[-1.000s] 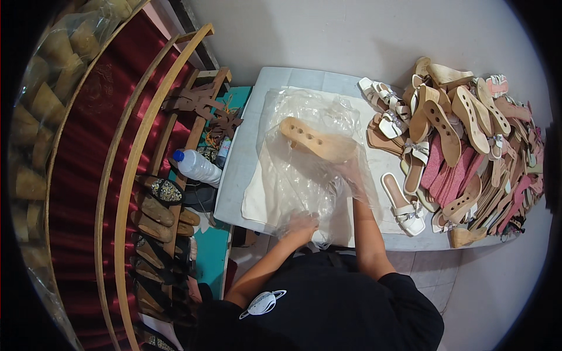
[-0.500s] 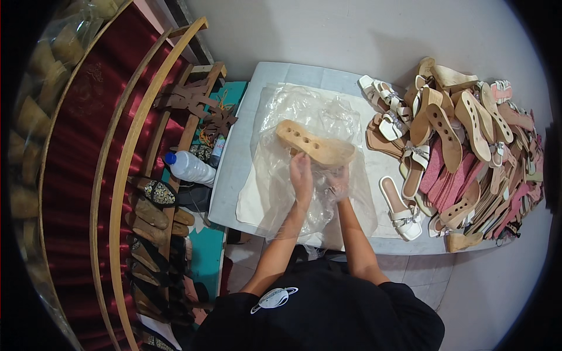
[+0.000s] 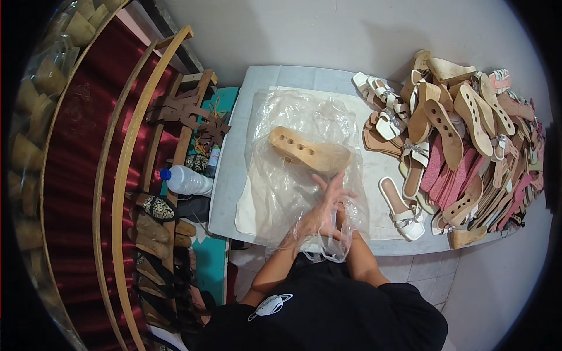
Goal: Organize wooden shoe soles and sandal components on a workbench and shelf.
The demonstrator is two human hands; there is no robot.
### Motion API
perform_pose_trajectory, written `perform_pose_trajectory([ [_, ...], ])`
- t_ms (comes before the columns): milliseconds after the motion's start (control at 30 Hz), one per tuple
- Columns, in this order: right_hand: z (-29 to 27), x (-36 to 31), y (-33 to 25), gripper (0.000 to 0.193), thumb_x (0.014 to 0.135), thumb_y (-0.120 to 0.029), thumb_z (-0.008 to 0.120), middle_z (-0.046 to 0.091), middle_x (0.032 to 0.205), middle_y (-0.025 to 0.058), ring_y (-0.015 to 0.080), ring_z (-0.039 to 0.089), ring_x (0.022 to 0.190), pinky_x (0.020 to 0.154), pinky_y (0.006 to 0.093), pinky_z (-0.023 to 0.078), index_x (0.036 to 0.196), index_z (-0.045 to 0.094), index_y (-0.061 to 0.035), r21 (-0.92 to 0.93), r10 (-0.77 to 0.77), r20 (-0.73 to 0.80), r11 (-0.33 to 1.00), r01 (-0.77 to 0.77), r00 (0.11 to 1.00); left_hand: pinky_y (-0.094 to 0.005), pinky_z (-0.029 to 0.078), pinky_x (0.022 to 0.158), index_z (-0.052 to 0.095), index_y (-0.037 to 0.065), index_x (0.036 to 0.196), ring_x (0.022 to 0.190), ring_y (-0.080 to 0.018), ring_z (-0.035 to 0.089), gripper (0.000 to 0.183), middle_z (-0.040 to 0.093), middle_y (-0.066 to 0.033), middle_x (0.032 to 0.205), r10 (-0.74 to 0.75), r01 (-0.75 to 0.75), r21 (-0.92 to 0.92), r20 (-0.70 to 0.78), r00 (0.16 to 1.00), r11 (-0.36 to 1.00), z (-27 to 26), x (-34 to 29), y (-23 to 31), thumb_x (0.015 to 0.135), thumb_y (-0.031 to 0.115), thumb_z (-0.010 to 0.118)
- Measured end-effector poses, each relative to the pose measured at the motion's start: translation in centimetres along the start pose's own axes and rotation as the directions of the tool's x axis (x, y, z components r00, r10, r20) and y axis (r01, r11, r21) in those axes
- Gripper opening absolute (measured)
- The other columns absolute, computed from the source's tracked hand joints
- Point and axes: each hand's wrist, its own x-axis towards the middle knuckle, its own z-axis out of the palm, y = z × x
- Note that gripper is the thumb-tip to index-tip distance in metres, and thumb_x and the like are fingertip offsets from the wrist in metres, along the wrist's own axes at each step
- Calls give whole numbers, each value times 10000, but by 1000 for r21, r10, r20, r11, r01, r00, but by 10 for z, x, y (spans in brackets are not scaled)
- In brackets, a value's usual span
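The pale wooden sole, with round holes in one end, lay near the middle of the worktop, within the outline of a clear plastic bag. Whether the film covered it could not be told. Just below its wide end was your left hand, its fingers stretched wide apart. Your right hand was close against it among the crumpled plastic, partly hidden, so I could not tell how its fingers stood. A white sheet was spread beneath the bag. To the right you had a white sandal, and farther a heap of wooden soles beside pink pieces. A blue-capped bottle lay left of the worktop.
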Motion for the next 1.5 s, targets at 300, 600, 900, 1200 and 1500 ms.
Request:
perform_pose_trajectory([
  [300,-32,65,68,738,759,-13,626,403,1293,146,261,446,1144,944,322,396,1363,204,-54,-137,-278,-159,956,258,947,-315,454,675,532,26,1018,730,-216,569,224,589,-89,832,86,-44,177,-238,967,983,20,-1,11,845,163,570],
  [600,-8,76,35,699,699,115,609,450,1221,104,217,464,1126,904,314,425,1304,294,-34,-90,-433,-139,901,424,891,-376,337,875,619,104,765,990,-255,494,64,573,-47,984,406,-347,413,-60,912,842,6,-10,13,706,123,602],
  [900,-14,131,15,753,668,109,642,441,1228,113,205,469,1133,943,323,418,1307,273,-40,6,-458,-2,889,458,889,-512,301,917,660,234,797,1108,-300,463,202,536,-94,1090,641,-489,554,-110,759,674,15,-26,0,609,307,662],
  [1200,-25,159,11,717,681,77,644,453,1207,116,203,444,1143,936,330,403,1295,288,-26,-29,-385,-10,922,385,923,-526,256,986,613,130,1046,1155,-289,427,422,482,-131,1156,508,-403,707,71,858,581,-14,-49,-77,832,469,482],
  [1500,-27,151,25,602,767,-51,634,484,1184,129,208,480,1066,884,302,394,1285,327,-39,45,-344,-149,934,354,927,-370,312,1002,275,0,1331,1200,-269,383,467,355,-169,1316,-101,54,-86,-766,635,995,3,27,-128,928,169,441],
])
